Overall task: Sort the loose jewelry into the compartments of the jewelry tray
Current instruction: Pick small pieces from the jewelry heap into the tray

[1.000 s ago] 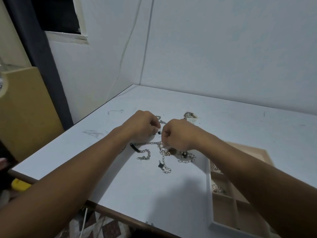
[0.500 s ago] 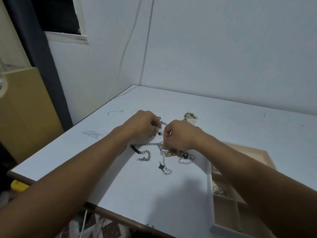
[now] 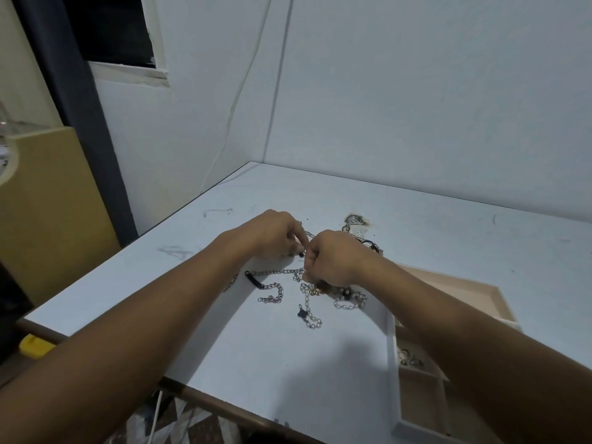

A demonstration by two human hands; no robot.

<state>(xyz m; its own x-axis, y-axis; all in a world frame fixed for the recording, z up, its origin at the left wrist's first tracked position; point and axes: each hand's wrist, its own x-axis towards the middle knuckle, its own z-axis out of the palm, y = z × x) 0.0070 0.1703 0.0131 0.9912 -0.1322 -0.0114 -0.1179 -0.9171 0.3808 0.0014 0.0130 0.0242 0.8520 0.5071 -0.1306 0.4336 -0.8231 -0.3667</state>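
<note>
A tangle of loose jewelry lies on the white table: a silver chain with a black bar, a pearl strand with a black clover charm, and gold pieces partly under my right hand. My left hand and my right hand meet over the tangle, fingers curled, both pinching a thin chain between them. The beige jewelry tray sits at the right, mostly hidden by my right forearm; a few small pieces lie in one compartment.
A scorched or chipped spot marks the table behind the hands. Walls close the table at the back and left. A yellow cabinet stands left of the table, and the table's front edge runs near my arms.
The hands have stayed over the tangle, with only small finger movements on the chain. The view has shifted slightly.
</note>
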